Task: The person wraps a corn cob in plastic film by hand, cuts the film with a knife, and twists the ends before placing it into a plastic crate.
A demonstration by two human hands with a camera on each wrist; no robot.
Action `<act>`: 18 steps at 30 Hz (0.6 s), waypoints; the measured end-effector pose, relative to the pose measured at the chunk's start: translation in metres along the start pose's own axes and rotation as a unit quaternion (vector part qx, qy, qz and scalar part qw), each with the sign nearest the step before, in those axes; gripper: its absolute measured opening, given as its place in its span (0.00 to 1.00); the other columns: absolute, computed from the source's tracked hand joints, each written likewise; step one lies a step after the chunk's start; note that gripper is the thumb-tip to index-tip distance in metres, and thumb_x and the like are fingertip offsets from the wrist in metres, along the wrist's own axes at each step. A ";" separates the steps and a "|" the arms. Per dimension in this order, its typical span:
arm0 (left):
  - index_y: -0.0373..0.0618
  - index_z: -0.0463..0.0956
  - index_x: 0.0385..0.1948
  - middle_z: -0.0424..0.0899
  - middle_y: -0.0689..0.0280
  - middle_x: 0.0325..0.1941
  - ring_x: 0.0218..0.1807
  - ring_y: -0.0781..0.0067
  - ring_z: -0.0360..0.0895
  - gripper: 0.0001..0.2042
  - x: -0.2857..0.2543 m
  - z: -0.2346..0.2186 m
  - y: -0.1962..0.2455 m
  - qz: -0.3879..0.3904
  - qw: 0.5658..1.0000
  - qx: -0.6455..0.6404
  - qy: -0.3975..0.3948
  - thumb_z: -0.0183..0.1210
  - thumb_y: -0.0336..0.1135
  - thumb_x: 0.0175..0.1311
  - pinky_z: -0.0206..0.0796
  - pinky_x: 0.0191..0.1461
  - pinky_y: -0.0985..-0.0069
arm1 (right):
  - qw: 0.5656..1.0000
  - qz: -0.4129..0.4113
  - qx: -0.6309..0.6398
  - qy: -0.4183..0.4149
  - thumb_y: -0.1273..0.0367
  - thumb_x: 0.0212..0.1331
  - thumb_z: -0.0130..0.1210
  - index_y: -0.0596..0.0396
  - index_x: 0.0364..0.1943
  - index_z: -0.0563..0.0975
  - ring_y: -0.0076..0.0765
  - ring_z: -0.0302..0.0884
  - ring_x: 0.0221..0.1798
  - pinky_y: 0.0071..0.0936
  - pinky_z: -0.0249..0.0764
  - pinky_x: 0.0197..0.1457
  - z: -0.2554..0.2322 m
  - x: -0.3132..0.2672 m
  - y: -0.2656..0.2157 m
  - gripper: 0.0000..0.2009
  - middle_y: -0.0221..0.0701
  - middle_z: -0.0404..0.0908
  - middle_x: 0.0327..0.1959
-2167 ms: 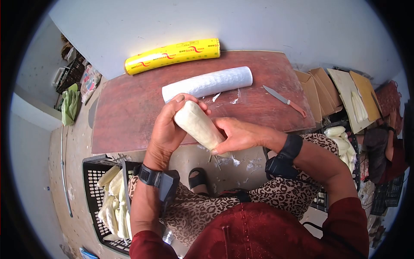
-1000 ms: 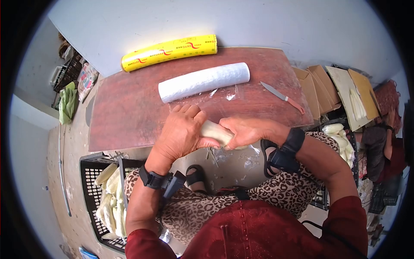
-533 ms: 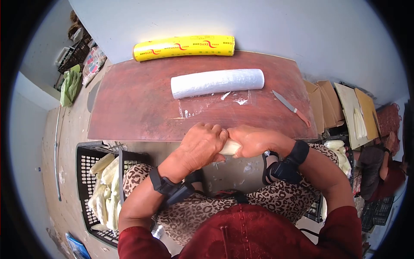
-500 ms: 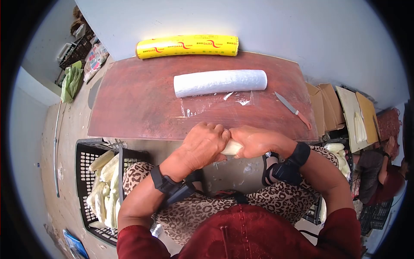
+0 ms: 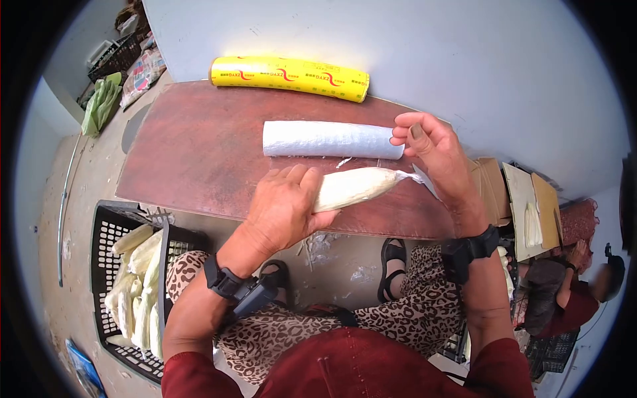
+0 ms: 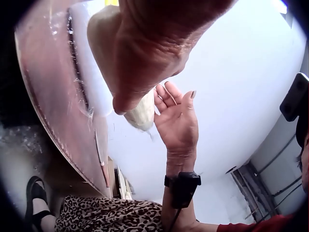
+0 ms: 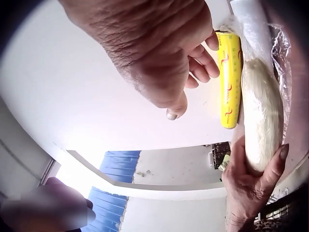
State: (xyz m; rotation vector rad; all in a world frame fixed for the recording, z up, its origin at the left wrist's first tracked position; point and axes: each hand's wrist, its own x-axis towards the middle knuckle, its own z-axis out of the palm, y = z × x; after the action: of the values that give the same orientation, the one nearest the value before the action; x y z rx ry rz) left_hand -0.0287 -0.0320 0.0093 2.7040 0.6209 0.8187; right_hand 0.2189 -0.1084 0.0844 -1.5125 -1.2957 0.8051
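Observation:
My left hand (image 5: 284, 202) grips the thick end of a pale, tapered vegetable (image 5: 355, 187) wrapped in clear film. A twisted tail of film sticks out from its right tip. The vegetable is held above the near part of the red-brown table (image 5: 199, 152). My right hand (image 5: 434, 156) is raised apart from it, just beyond the film tail, with fingers loosely bent and nothing in them; the right wrist view shows the vegetable (image 7: 262, 116) beside that hand. A white roll of cling film (image 5: 332, 139) lies behind the vegetable.
A yellow printed roll (image 5: 288, 76) lies at the table's back edge by the wall. On the left floor stands a black crate (image 5: 169, 242) with several wrapped vegetables (image 5: 139, 285). Cardboard (image 5: 488, 189) leans at the right. Another person (image 5: 564, 292) is at the far right.
Both hands were together around the vegetable, twisting its end. The right hand has since let go and moved up and right; the left hand still holds the vegetable, now lying nearly level over the table.

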 end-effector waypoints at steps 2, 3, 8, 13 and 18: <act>0.41 0.72 0.40 0.77 0.56 0.31 0.33 0.49 0.77 0.25 0.002 -0.003 -0.001 -0.010 1.000 0.011 0.024 0.68 0.51 0.48 0.69 0.37 0.59 | 0.999 -0.004 -0.030 -0.013 0.47 0.65 0.52 0.62 0.52 0.72 0.23 0.74 0.47 0.23 0.70 0.54 -0.004 -0.004 -0.004 0.29 0.31 0.79 0.42; 0.41 0.73 0.40 0.77 0.56 0.31 0.34 0.50 0.77 0.25 0.003 -0.006 -0.001 -0.013 0.999 0.004 0.033 0.68 0.50 0.47 0.69 0.38 0.60 | 0.998 -0.012 -0.049 -0.030 0.47 0.65 0.53 0.62 0.53 0.72 0.24 0.74 0.47 0.23 0.70 0.54 -0.005 -0.006 -0.003 0.29 0.32 0.79 0.42; 0.42 0.71 0.35 0.76 0.58 0.30 0.34 0.52 0.75 0.23 0.009 -0.011 0.001 -0.004 0.998 0.012 0.066 0.70 0.44 0.42 0.68 0.39 0.61 | 0.989 -0.033 -0.123 -0.073 0.42 0.59 0.56 0.61 0.57 0.70 0.26 0.74 0.49 0.25 0.72 0.52 -0.008 -0.017 -0.004 0.36 0.35 0.75 0.45; 0.42 0.71 0.36 0.76 0.58 0.31 0.34 0.53 0.75 0.23 0.010 -0.009 0.000 0.001 0.997 0.018 0.081 0.70 0.44 0.42 0.67 0.39 0.62 | 0.994 -0.008 -0.057 -0.095 0.44 0.58 0.58 0.62 0.57 0.68 0.23 0.74 0.43 0.21 0.72 0.45 -0.012 -0.022 -0.013 0.36 0.34 0.74 0.44; 0.41 0.74 0.44 0.78 0.57 0.33 0.36 0.51 0.77 0.26 0.009 -0.010 -0.002 -0.010 0.998 0.027 0.056 0.69 0.48 0.46 0.69 0.41 0.61 | 0.998 0.028 -0.019 -0.049 0.54 0.64 0.58 0.62 0.50 0.71 0.16 0.72 0.35 0.16 0.70 0.36 -0.005 -0.024 -0.006 0.24 0.28 0.76 0.34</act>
State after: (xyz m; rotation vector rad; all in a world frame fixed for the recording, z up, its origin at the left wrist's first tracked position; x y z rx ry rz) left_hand -0.0279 -0.0252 0.0213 2.7093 0.7029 0.9677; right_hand 0.2161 -0.1331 0.0896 -1.5620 -1.3531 0.9046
